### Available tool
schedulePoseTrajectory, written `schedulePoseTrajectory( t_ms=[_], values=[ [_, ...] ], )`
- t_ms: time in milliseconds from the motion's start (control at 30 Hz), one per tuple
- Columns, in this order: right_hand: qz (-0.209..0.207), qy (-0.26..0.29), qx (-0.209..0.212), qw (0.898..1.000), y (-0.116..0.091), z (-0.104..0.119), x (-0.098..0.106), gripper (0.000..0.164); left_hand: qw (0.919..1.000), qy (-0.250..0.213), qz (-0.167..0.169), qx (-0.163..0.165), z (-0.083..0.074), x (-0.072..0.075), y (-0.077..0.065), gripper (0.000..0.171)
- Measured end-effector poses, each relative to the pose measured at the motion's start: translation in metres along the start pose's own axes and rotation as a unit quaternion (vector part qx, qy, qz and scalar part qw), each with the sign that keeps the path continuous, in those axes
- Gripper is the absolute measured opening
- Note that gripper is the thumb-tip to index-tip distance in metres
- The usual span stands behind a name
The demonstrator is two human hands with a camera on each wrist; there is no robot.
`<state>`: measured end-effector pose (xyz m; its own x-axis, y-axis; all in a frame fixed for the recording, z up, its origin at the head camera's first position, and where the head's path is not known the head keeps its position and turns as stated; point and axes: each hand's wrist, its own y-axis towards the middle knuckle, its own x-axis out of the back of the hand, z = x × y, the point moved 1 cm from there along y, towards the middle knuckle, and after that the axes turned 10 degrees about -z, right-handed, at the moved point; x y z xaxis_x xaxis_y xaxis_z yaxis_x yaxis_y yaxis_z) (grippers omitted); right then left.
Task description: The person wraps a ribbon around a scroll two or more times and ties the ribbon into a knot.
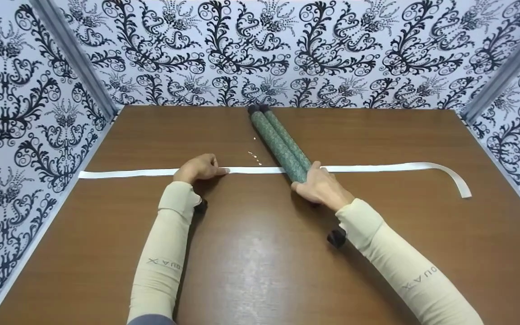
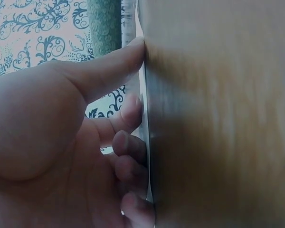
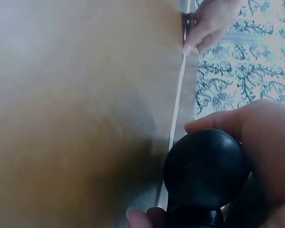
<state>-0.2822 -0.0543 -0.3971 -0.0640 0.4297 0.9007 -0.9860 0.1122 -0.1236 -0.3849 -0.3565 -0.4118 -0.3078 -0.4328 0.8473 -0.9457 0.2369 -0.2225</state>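
A long white strip (image 1: 260, 170) runs across the wooden table, its right end bending toward the front. My left hand (image 1: 200, 168) rests on its left half, the thumb (image 2: 118, 59) stretched along it and the other fingertips bent against the table. Two green speckled tubes (image 1: 282, 144) with black ends lie side by side, slanting over the strip. My right hand (image 1: 321, 186) grips them near their front end. The right wrist view shows a rounded black end (image 3: 206, 166) between thumb and fingers. The palm hides part of the tubes' front end.
Small white marks (image 1: 254, 156) dot the table (image 1: 251, 253) left of the tubes. Patterned walls (image 1: 260, 49) stand along its back and both sides. A black wrist device (image 1: 336, 238) hangs under the right cuff.
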Motion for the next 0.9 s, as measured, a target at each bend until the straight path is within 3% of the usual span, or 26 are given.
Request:
schedulePoseTrajectory(
  t_ms=[233, 567, 900],
  values=[
    [-0.025, 0.007, -0.019, 0.999, -0.014, -0.002, -0.005, 0.095, 1.0000, 0.000, 0.002, -0.005, 0.002, 0.001, 0.000, 0.039],
    [-0.024, 0.003, -0.052, 0.998, -0.029, -0.007, -0.005, 0.092, 0.9999, -0.009, 0.003, -0.011, 0.000, -0.001, 0.000, 0.038],
    [-0.026, -0.043, -0.061, 0.997, -0.043, 0.011, -0.011, 0.093, 0.9999, 0.003, 0.008, -0.012, 0.001, -0.001, 0.000, 0.038]
  ],
)
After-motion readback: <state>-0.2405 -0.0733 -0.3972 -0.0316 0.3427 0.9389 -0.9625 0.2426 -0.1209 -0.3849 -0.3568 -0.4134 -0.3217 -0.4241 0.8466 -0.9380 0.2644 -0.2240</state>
